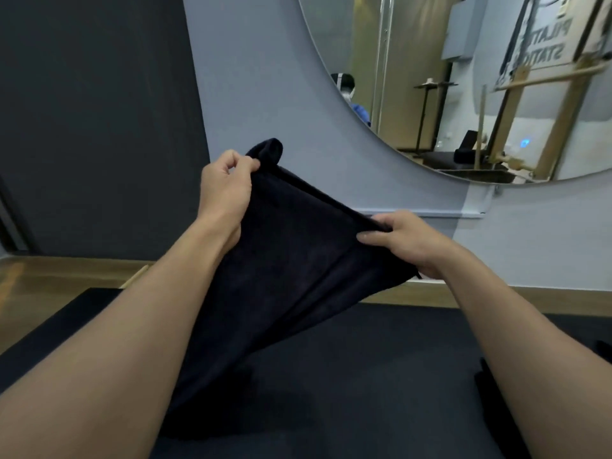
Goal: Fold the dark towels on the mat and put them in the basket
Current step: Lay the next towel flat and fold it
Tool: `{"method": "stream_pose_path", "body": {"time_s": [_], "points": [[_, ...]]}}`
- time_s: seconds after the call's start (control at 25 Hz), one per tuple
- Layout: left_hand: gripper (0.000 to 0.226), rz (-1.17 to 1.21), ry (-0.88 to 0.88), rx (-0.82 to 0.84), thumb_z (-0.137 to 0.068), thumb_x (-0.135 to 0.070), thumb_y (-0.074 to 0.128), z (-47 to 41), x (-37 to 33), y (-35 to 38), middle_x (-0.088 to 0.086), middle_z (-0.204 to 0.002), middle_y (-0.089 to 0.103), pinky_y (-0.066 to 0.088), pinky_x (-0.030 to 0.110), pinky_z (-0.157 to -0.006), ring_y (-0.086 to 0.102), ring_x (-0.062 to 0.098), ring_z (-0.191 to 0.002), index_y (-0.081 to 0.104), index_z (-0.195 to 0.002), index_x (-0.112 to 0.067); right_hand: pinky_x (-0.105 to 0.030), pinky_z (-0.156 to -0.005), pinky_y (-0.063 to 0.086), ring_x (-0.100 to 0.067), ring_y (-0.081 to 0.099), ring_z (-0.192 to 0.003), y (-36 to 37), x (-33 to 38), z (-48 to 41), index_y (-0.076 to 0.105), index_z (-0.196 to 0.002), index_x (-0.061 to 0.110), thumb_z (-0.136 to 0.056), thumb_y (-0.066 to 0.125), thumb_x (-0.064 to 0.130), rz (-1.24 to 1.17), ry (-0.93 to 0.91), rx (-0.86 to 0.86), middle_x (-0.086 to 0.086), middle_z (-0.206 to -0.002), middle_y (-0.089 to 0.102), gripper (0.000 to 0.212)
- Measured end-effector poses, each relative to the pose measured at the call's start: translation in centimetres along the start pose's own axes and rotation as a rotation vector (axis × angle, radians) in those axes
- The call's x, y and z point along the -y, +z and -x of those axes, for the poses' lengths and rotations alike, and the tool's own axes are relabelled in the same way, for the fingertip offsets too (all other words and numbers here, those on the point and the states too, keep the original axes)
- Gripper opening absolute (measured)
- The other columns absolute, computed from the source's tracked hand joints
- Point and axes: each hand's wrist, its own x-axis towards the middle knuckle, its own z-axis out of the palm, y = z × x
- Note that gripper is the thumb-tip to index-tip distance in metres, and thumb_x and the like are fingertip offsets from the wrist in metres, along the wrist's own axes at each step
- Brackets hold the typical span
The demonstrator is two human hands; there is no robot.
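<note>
Above the mat's (381, 376) far edge, the left hand (225, 183) and right hand (405, 241) each pinch a top corner of the hanging towel (281, 260), whose loose grip at either corner could slip and spoil the fold.

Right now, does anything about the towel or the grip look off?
The dark towel is held askew, the left hand pinching its corner higher than the right hand, with that corner bunched up. No damage shows.
</note>
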Motion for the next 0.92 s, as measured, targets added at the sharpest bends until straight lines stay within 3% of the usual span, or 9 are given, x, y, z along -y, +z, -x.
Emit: {"method": "stream_pose_path", "body": {"time_s": [0.16,0.24,0.32,0.4,0.52,0.64,0.76,0.84,0.92], "points": [[0.032,0.221,-0.057,0.134,-0.089,-0.008,0.065,-3.2,-5.7,3.5,0.006,-0.073,0.054,0.050,0.039,-0.073,0.054,0.023,-0.072,0.048,-0.063,-0.019,-0.030,-0.068,0.049,-0.019,0.062,-0.077,-8.6,7.1,-1.1,0.071,-0.089,0.015,-0.088,0.071,0.022,0.318,-0.201,-0.409,-0.003,-0.080,0.067,0.007],[0.017,0.277,-0.062,0.247,-0.085,0.000,0.068,-4.7,-8.1,4.7,0.007,-0.082,0.065,0.057,0.033,-0.073,0.066,0.019,-0.075,0.059,-0.082,-0.013,-0.023,-0.063,0.043,-0.012,0.059,-0.075,-12.4,10.2,-0.7,0.070,-0.090,0.019,-0.087,0.073,0.021,0.483,-0.208,-0.411,0.004,-0.079,0.064,0.005],[0.027,0.250,-0.095,0.349,-0.083,0.010,0.066,-5.8,-9.3,5.4,0.009,-0.090,0.071,0.059,0.029,-0.072,0.071,0.020,-0.082,0.064,-0.104,-0.006,-0.022,-0.062,0.042,-0.010,0.058,-0.076,-15.3,11.8,-0.1,0.070,-0.091,0.021,-0.088,0.071,0.018,0.607,-0.149,-0.326,0.004,-0.079,0.064,0.004],[0.024,0.163,-0.122,0.388,-0.083,0.012,0.064,-6.5,-9.2,6.2,0.011,-0.093,0.074,0.060,0.027,-0.071,0.073,0.022,-0.085,0.068,-0.103,-0.001,-0.026,-0.066,0.044,-0.012,0.059,-0.077,-17.4,12.1,0.1,0.071,-0.093,0.022,-0.090,0.069,0.015,0.637,-0.114,-0.304,0.001,-0.081,0.066,0.008],[0.019,0.009,-0.163,0.306,-0.079,0.005,0.073,-7.6,-6.9,7.5,0.011,-0.094,0.073,0.056,0.028,-0.075,0.070,0.024,-0.085,0.072,-0.096,-0.001,-0.029,-0.072,0.044,-0.021,0.058,-0.082,-18.4,10.4,-1.6,0.072,-0.097,0.015,-0.091,0.062,0.010,0.799,-0.066,-0.403,-0.006,-0.088,0.066,0.013],[0.018,-0.308,-0.118,0.179,-0.072,-0.005,0.081,-9.1,-3.4,8.5,0.003,-0.069,0.055,0.033,0.029,-0.059,0.043,0.019,-0.063,0.073,-0.088,-0.004,-0.033,-0.075,0.049,-0.027,0.057,-0.086,-18.1,7.1,-4.2,0.069,-0.092,0.012,-0.089,0.058,0.011,0.967,0.038,-0.481,-0.008,-0.093,0.063,0.011],[0.010,-0.408,-0.178,0.089,-0.076,-0.007,0.080,-10.6,-0.5,9.9,-0.001,-0.055,0.044,0.029,0.023,-0.050,0.033,0.016,-0.047,0.073,-0.082,-0.010,-0.036,-0.071,0.050,-0.031,0.059,-0.084,-18.3,3.9,-6.6,0.066,-0.097,0.011,-0.088,0.061,0.019,1.081,0.201,-0.587,-0.008,-0.092,0.061,0.013],[0.007,-0.324,-0.262,0.051,-0.085,-0.010,0.073,-11.3,0.4,11.5,0.002,-0.058,0.046,0.031,0.020,-0.040,0.037,0.017,-0.043,0.066,-0.083,-0.011,-0.036,-0.070,0.051,-0.032,0.062,-0.085,-18.7,3.0,-7.7,0.063,-0.101,0.013,-0.090,0.059,0.020,0.959,0.330,-0.657,-0.010,-0.094,0.063,0.014],[0.002,-0.106,-0.306,0.040,-0.096,-0.012,0.060,-12.1,0.2,13.2,0.007,-0.068,0.059,0.045,0.021,-0.040,0.057,0.020,-0.049,0.061,-0.095,-0.013,-0.036,-0.059,0.058,-0.033,0.069,-0.072,-19.0,3.3,-9.0,0.062,-0.109,0.013,-0.097,0.050,0.010,0.421,0.362,-0.686,-0.017,-0.092,0.068,0.017]]}}
